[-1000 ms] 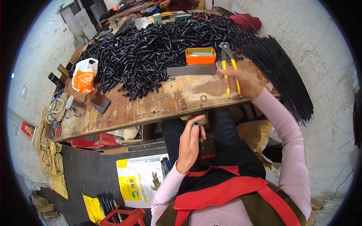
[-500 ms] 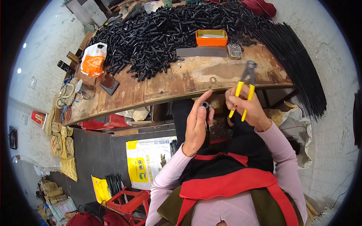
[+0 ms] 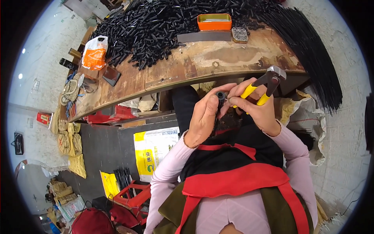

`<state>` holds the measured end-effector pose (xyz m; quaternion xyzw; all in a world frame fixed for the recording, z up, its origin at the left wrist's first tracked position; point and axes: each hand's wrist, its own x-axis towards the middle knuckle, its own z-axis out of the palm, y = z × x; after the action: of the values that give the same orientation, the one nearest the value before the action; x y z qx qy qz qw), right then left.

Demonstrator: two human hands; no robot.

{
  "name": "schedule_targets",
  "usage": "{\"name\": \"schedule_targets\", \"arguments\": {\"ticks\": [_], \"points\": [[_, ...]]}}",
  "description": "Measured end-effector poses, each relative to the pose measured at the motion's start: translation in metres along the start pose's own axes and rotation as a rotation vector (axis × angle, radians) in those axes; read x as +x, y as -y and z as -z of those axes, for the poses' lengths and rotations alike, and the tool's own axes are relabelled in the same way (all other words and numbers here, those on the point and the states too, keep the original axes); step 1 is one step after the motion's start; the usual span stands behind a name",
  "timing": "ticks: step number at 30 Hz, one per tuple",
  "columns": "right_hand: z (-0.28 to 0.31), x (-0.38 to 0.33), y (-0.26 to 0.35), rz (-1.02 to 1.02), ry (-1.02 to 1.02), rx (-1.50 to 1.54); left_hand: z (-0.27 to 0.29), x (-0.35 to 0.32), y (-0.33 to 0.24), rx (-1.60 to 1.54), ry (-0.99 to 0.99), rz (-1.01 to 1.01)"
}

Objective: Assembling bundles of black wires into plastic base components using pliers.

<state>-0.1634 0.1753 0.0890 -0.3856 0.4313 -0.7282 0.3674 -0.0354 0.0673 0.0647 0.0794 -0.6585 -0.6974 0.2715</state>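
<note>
A black tubular piece with a round hollow end (image 3: pixel 221 95) is held upright in my left hand (image 3: pixel 202 116), its fingers closed around it. My right hand (image 3: pixel 260 111) grips end-cutting pliers (image 3: pixel 274 79) with yellow handles; their dark metal head points up and away. The right fingertips are pinched beside the tube's round end, touching or nearly touching it. Something small and pale may be between them, but it is too small to make out. Both hands are over my lap, just in front of the table edge.
A large heap of black tubular pieces (image 3: pixel 148 35) covers the back of the wooden table (image 3: pixel 175 72). An orange tin (image 3: pixel 214 25), a small tray of metal bits (image 3: pixel 239 35) and a grey strip (image 3: pixel 204 36) lie before it. Long black rods (image 3: pixel 311 58) overhang the right end.
My right hand has moved left with the pliers, and its fingertips now meet the tube in my left hand. The pliers' head has tilted rightward. The view has shifted slightly.
</note>
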Motion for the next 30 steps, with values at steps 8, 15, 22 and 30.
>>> {"name": "schedule_targets", "arguments": {"ticks": [8,15,22,30], "points": [[-0.003,0.001,0.001,0.0,0.03,0.004,0.003,-0.004,-0.004,0.053,-0.015,-0.006],[0.001,0.002,-0.004,0.043,0.058,0.018,0.0,-0.002,-0.001,0.035,-0.016,-0.049],[0.004,0.004,-0.009,0.039,0.079,-0.02,0.001,-0.001,-0.006,-0.013,-0.008,0.005],[0.009,0.009,-0.002,0.1,0.073,-0.289,0.008,0.006,-0.003,-0.036,0.111,0.039]]}}
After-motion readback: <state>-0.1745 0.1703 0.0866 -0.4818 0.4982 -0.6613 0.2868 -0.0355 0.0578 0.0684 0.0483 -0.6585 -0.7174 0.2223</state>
